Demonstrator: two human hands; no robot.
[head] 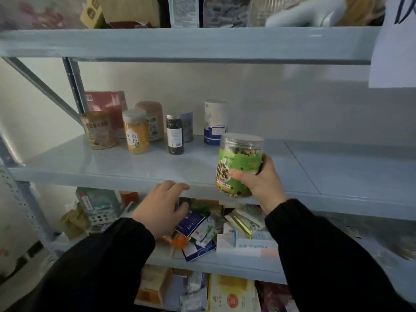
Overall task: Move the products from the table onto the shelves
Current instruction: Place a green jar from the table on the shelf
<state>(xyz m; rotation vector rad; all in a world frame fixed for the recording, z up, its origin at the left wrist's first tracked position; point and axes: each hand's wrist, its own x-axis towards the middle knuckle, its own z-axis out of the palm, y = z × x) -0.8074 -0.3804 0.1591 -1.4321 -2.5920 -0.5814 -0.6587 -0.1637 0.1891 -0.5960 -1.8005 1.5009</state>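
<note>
One jar, stiff plastic and probably light, is gripped round its lower body by the right hand. The left hand hangs loose, empty.

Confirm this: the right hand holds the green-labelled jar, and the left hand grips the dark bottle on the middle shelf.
Not quite. The head view shows the left hand gripping nothing: its fingers hang loose at the front edge of the middle shelf, and the dark bottle stands untouched further back. The right hand does hold the green-labelled jar.
</note>
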